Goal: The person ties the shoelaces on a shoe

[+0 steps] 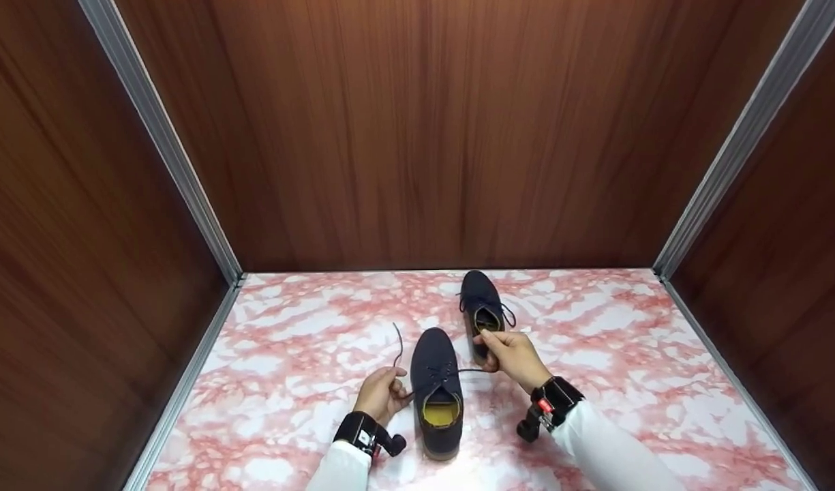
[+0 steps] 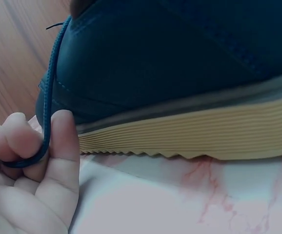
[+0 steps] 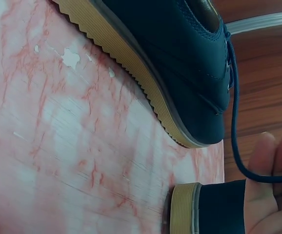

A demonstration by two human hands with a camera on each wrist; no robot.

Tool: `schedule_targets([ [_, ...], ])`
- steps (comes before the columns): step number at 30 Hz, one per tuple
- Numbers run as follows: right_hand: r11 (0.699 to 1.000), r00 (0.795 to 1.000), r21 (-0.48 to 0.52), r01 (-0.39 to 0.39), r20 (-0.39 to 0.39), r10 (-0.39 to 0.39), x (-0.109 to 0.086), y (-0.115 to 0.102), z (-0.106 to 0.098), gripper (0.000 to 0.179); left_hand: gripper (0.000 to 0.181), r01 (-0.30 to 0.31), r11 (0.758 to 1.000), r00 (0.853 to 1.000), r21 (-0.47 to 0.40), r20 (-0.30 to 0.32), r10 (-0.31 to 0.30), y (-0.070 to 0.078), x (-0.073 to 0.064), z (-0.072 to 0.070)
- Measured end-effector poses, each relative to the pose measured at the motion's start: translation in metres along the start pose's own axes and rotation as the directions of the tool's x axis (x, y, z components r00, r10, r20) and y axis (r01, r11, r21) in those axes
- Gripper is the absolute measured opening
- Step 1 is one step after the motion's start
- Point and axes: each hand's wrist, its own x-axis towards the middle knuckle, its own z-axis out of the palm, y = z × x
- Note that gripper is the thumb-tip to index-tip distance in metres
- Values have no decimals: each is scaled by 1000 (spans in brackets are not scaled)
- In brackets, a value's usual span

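A dark navy lace-up shoe (image 1: 433, 354) with a yellow insole stands upright between my hands, toe pointing away. My left hand (image 1: 383, 394) grips one end of its shoelace (image 2: 47, 92) beside the shoe's left side; the loose tip sticks up past the fingers. On the other side my right hand (image 1: 516, 354) pinches the other lace end (image 1: 472, 370), drawn out sideways from the eyelets. In the right wrist view that lace (image 3: 234, 122) runs from the shoe's top into the curled fingers. The ridged tan sole (image 2: 190, 131) rests on the surface.
A second matching shoe (image 1: 480, 290), its lace tied in a bow, stands farther back on the right, partly behind my right hand. The red-and-white marbled tabletop (image 1: 308, 327) is enclosed by brown wood-look panels (image 1: 417, 136) with metal corner strips.
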Motion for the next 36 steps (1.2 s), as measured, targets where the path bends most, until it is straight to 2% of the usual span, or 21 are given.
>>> schedule_targets([
  [6,992,997,-118,43,-56,-50,-1,-3,1,39,23,17,1000,1000,5,12,-17,1,1,0],
  [11,969,991,-236,71,-97,-97,-1,-5,0,35,22,38,999,999,15,-3,-38,4,1,1],
  [15,944,984,-317,94,-113,-136,-2,-9,-2,34,26,45,995,999,84,-16,-44,12,0,4],
  [17,939,984,-327,103,-103,-144,-2,-10,-3,34,30,42,991,999,130,-21,-40,18,1,6],
  [21,958,992,-274,89,-63,-110,-3,-13,-5,35,37,21,973,1000,232,-17,-18,29,0,8],
  [24,970,996,-233,75,-22,-82,-3,-15,-5,32,36,-18,934,1000,357,-15,25,39,0,9],
  [28,969,996,-230,88,32,-83,-3,-17,-4,27,33,-81,850,994,520,-17,105,51,1,12],
  [34,986,995,-155,59,91,-46,-4,-19,-4,19,30,-151,739,983,656,22,182,67,6,25],
  [36,991,993,-123,52,109,-39,-4,-19,-4,21,29,-176,685,978,707,46,204,71,7,31],
])
